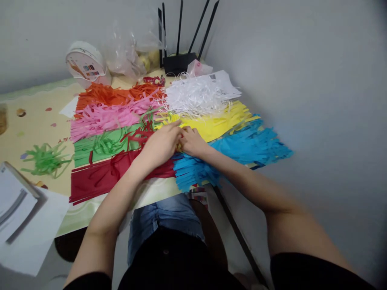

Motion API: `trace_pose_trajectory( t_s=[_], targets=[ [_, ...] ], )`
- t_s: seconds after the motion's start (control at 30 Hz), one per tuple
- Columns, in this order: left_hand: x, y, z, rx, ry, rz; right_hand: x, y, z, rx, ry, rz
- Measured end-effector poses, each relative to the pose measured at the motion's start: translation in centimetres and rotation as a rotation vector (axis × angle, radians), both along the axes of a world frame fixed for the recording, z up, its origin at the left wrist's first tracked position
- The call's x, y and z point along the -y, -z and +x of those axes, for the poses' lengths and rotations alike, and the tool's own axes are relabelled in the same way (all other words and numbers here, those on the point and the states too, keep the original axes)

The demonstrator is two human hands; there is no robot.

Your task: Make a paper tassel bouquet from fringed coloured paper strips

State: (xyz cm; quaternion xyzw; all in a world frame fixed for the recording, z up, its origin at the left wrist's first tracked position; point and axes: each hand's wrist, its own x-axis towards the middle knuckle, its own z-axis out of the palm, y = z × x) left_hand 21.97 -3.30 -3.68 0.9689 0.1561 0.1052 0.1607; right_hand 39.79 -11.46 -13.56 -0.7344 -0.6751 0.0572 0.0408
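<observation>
My left hand (163, 141) and my right hand (194, 141) meet at the left end of the yellow fringed paper (211, 125). The fingers of both are bent together, and whatever is pinched between them is hidden. Under my right wrist lies blue fringed paper (236, 147). Beside my left hand are dark red fringed paper (99, 177), with loose red strips (140, 135) over it, and green fringed paper (84, 149). Farther back lie pink (105, 117) and orange (105, 94) fringed sheets and a heap of white paper strips (199, 94).
A black router (179, 64) with upright antennas stands at the back, beside a clear plastic bag (123, 56) and a white round-topped box (86, 62). Loose green strips (46, 159) and white paper (39, 229) lie at left. The wall (302, 100) borders the table's right side.
</observation>
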Motion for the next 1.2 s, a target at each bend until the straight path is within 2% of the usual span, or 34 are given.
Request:
trace_pose_trajectory(
  t_s=[0.03,0.1,0.2,0.33,0.43,0.5,0.57,0.63,0.7,0.83,1.0,1.1,1.2],
  targets=[
    [-0.5,1.0,2.1,-0.162,0.039,0.023,0.0,0.1,0.3,-0.011,-0.004,0.007],
    [-1.1,3.0,4.6,-0.365,-0.038,0.076,-0.1,0.2,1.4,-0.043,-0.028,0.019],
    [-1.2,5.4,4.9,-0.429,-0.121,0.108,-0.6,-0.5,4.3,-0.088,-0.052,0.062],
    [-0.5,6.4,3.7,-0.401,-0.140,0.171,-2.5,-3.0,7.9,-0.163,0.102,0.210],
    [-0.3,6.8,3.5,-0.381,-0.137,0.191,-5.0,-5.2,8.9,-0.243,0.200,0.296],
    [-0.4,7.2,3.5,-0.360,-0.133,0.187,-6.6,-6.2,8.8,-0.261,0.242,0.228],
    [-0.5,7.5,3.5,-0.339,-0.130,0.181,-7.9,-6.3,8.4,-0.198,0.241,0.023],
    [-0.5,7.7,3.3,-0.327,-0.129,0.172,-8.7,-5.7,8.2,-0.105,0.213,-0.154],
    [-0.5,7.7,3.2,-0.319,-0.132,0.166,-9.0,-4.8,8.2,-0.060,0.194,-0.224],
    [-0.4,7.5,3.3,-0.314,-0.127,0.136,-8.8,-3.5,8.5,-0.061,0.152,-0.283],
    [-0.2,7.0,3.4,-0.304,-0.122,0.072,-8.2,-3.4,8.3,-0.041,0.138,-0.268],
    [-0.9,5.9,2.5,-0.160,-0.160,0.024,-7.8,-3.4,8.1,-0.016,0.177,-0.217],
    [-2.2,3.9,0.4,0.162,-0.194,-0.054,-7.3,-3.3,8.0,0.015,0.202,-0.162]
  ],
)
